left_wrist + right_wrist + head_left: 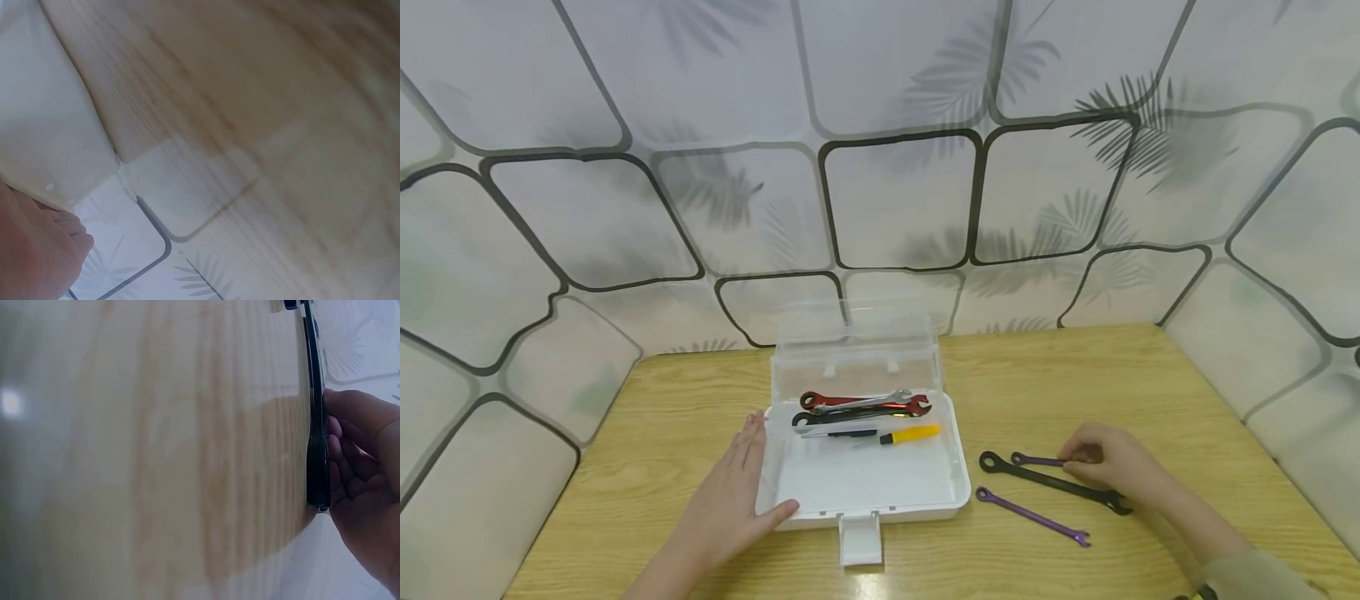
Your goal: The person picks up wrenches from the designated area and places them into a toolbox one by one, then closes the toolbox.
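Observation:
A white toolbox (865, 500) with its clear lid (857, 367) raised stands on the table. My left hand (730, 483) rests along its left wall, fingers straight and thumb over the front corner; the left wrist view shows this hand (37, 250) at the lower left edge. At the right, my right hand (1108, 458) pinches the end of a small purple wrench (1037, 460), which lies on the table. Just in front lies a large black wrench (1052, 480), also visible as a dark wrench (317, 444) beside the hand (362, 462) in the right wrist view. Nearer is a longer purple wrench (1033, 516).
Inside the box lie a red wrench (917, 407), a silver wrench (865, 402), a black wrench (805, 419) and a yellow-handled tool (916, 433). The front latch (860, 542) hangs down onto the wooden table (1030, 375). Patterned cloth (895, 208) surrounds the back and sides.

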A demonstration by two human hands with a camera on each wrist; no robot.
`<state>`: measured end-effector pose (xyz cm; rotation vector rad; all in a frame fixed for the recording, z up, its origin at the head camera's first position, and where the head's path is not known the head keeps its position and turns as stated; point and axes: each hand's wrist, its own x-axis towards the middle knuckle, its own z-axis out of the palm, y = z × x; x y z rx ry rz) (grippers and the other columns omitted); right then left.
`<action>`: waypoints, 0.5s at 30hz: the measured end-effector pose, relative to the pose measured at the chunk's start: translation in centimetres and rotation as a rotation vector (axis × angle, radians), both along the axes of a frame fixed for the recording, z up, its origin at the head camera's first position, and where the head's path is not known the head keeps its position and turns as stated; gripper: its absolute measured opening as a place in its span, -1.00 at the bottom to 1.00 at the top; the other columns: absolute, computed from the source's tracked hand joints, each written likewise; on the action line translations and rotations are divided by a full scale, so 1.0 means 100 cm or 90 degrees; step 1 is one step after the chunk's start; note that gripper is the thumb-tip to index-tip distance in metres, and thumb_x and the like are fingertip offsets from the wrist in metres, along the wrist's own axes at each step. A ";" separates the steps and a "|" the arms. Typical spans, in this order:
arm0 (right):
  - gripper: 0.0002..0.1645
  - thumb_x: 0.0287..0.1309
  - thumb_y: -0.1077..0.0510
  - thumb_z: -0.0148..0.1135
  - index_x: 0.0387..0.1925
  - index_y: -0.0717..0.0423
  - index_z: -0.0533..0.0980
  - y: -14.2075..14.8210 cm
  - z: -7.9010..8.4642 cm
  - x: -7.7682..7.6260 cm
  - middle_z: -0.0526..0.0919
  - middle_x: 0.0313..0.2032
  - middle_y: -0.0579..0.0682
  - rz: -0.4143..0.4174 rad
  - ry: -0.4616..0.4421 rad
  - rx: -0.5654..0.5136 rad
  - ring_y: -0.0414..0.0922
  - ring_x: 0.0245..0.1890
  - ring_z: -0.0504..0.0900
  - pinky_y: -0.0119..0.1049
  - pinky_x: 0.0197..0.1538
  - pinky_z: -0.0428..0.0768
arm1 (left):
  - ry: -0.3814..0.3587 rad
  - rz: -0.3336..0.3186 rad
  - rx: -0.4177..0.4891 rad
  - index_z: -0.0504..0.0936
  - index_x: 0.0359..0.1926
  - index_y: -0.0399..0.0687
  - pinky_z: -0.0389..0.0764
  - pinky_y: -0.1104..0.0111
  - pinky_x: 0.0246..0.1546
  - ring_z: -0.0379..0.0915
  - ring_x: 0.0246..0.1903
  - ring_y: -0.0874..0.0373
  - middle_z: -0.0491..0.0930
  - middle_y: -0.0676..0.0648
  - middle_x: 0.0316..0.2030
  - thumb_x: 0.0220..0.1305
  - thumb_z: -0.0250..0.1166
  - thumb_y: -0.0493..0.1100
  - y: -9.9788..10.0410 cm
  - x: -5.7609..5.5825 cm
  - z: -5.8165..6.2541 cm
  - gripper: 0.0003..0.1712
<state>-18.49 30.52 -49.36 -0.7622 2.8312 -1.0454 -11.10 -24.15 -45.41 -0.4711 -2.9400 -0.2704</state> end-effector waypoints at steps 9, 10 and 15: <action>-0.85 0.15 0.25 0.56 -0.31 -0.01 0.70 -0.002 0.002 -0.001 0.71 -0.34 -0.11 -0.001 -0.036 -0.006 -0.50 -0.32 0.52 -0.48 -0.25 0.65 | 0.004 0.001 0.003 0.13 0.57 -0.54 0.34 -0.13 0.56 0.09 0.61 -0.33 0.08 -0.42 0.63 0.27 0.31 0.48 0.000 0.000 -0.002 0.33; -0.84 0.14 0.26 0.55 -0.31 -0.02 0.70 -0.002 0.003 0.000 0.70 -0.34 -0.15 -0.003 -0.033 -0.008 -0.50 -0.32 0.52 -0.48 -0.26 0.64 | 0.003 0.001 0.004 0.12 0.58 -0.54 0.34 -0.13 0.56 0.09 0.61 -0.34 0.07 -0.42 0.64 0.27 0.32 0.48 0.000 0.000 -0.003 0.33; -0.86 0.16 0.23 0.54 -0.30 -0.05 0.70 -0.002 0.004 0.001 0.67 -0.35 -0.29 -0.016 -0.035 -0.002 -0.48 -0.34 0.49 -0.49 -0.29 0.59 | 0.009 -0.002 0.007 0.12 0.57 -0.54 0.36 -0.14 0.55 0.11 0.60 -0.34 0.07 -0.41 0.64 0.26 0.35 0.45 0.000 0.000 -0.003 0.33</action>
